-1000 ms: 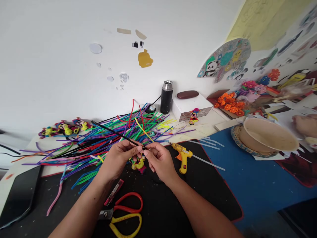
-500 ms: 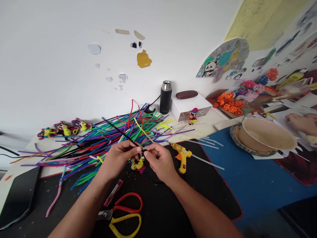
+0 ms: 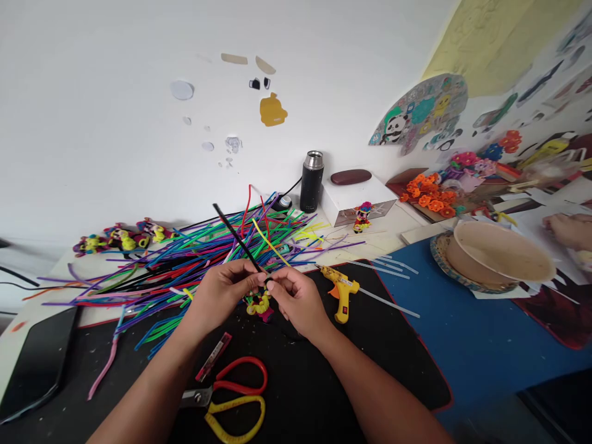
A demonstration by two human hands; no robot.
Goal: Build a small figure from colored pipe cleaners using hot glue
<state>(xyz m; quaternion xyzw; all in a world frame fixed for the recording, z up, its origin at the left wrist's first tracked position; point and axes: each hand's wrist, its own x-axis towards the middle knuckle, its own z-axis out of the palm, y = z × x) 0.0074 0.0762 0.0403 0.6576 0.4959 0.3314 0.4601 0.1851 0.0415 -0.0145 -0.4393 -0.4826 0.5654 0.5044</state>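
Left hand (image 3: 224,293) pinches black stem (image 3: 235,234); can't tell what's in the bowl (image 3: 476,256).

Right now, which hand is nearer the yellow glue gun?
Right. The right hand is just left of the glue gun, not touching it; the left hand is farther left, beyond the right hand.

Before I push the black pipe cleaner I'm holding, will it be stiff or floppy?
The black pipe cleaner is probably fairly stiff: it juts out straight above your left hand. It's likely light, being so thin. It may hold a bend, as the curved pink strip seems to.
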